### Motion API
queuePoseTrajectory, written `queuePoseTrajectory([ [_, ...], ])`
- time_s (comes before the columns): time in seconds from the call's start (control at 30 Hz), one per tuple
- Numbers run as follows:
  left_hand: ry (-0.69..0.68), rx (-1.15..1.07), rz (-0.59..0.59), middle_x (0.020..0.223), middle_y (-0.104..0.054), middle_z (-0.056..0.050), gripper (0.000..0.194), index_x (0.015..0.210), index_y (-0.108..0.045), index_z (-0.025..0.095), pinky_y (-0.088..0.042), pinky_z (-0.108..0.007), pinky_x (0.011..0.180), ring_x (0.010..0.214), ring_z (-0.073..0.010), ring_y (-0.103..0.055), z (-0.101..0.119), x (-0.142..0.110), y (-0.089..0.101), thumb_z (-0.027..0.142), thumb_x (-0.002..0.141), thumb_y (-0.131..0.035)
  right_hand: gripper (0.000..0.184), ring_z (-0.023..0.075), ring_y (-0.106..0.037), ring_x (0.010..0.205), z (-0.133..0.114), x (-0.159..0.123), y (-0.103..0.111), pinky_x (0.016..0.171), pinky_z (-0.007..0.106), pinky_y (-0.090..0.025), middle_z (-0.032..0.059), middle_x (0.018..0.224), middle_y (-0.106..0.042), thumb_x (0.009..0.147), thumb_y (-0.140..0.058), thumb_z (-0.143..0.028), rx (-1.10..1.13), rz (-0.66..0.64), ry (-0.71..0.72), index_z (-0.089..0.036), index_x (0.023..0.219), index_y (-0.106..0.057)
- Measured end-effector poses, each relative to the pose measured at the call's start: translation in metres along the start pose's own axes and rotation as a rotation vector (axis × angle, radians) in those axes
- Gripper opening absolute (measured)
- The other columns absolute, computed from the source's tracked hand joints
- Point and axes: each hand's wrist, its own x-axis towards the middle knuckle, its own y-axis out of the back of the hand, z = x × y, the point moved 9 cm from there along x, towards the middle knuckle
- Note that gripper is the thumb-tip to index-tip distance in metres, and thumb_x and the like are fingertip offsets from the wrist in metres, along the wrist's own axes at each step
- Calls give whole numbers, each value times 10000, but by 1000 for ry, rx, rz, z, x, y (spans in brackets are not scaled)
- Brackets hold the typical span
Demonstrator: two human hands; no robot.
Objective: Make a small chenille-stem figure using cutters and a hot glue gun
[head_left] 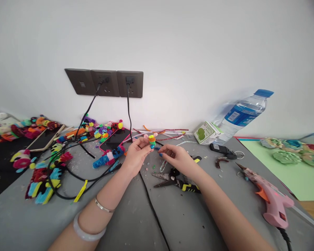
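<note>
My left hand (137, 153) pinches a small pipe-cleaner figure (152, 140) between thumb and fingers. It has pink rounded bits on top and yellow, orange and green bands below. Just right of it, my right hand (176, 157) has its fingers curled and thumb drawn in; whatever sits between the tips is too small to make out. Beneath the right hand lie scissors-like cutters (170, 179) with black and yellow handles. A blue fuzzy pipe-cleaner piece (102, 162) with a pink band rests left of my left hand.
Colourful pipe-cleaner figures (45, 179) lie at the left, among black cables (68, 197). A phone (45, 137) is behind them. To the right are a pink glue gun (273, 202), a tilted water bottle (243, 115), a green-white carton (206, 132) and keys (226, 150).
</note>
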Motion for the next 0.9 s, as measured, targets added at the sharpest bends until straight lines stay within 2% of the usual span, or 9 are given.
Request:
queuePoseTrajectory([
  [0.1,6,3,-21,795,-672,-7,302,773,-629,155,-515,-233,706,726,-102,-628,0,-1,-2,220,590,-860,150,147,-532,620,0,0,-1,599,271,-409,19,774,-670,805,-526,-202,-126,11,38,-198,866,-663],
  [0.23,-75,-1,4,743,-661,-3,279,730,-605,155,-531,-256,751,732,-114,-647,10,0,4,241,623,-849,154,158,-551,671,7,2,5,635,273,-404,23,791,-643,789,-530,-143,-257,84,61,-202,848,-659],
  [0.37,-156,18,52,713,-624,20,295,711,-609,150,-530,-240,736,690,-92,-621,22,1,11,229,587,-865,144,161,-560,688,12,3,8,643,272,-397,27,815,-646,794,-533,-124,-288,125,31,-199,830,-650],
  [0.5,-203,57,73,680,-587,34,318,683,-587,156,-526,-243,697,635,-82,-575,32,-1,13,224,561,-873,137,175,-564,716,7,2,5,646,275,-393,30,809,-663,800,-523,-123,-296,132,26,-207,817,-629],
  [0.63,-235,62,80,718,-597,17,319,691,-575,164,-530,-268,740,684,-103,-586,43,-4,14,251,577,-860,154,186,-562,702,9,3,5,637,283,-391,18,762,-645,794,-512,-126,-307,145,-6,-210,885,-603],
  [0.73,-305,132,101,711,-558,22,296,711,-573,170,-505,-236,706,686,-99,-553,55,-6,17,255,602,-835,155,219,-563,744,10,3,10,666,308,-405,29,740,-612,796,-507,-145,-361,208,43,-204,912,-590],
  [0.83,-405,245,115,740,-536,19,254,743,-569,176,-465,-198,660,693,-96,-527,62,-8,19,256,656,-793,167,253,-566,821,5,2,15,754,357,-426,80,849,-635,801,-498,-154,-429,303,139,-201,918,-608],
  [0.9,-435,324,87,762,-544,15,238,770,-555,182,-450,-195,649,698,-101,-533,59,-10,14,258,689,-766,211,277,-568,911,2,0,16,811,391,-424,110,982,-658,804,-492,-149,-461,350,164,-206,959,-623],
])
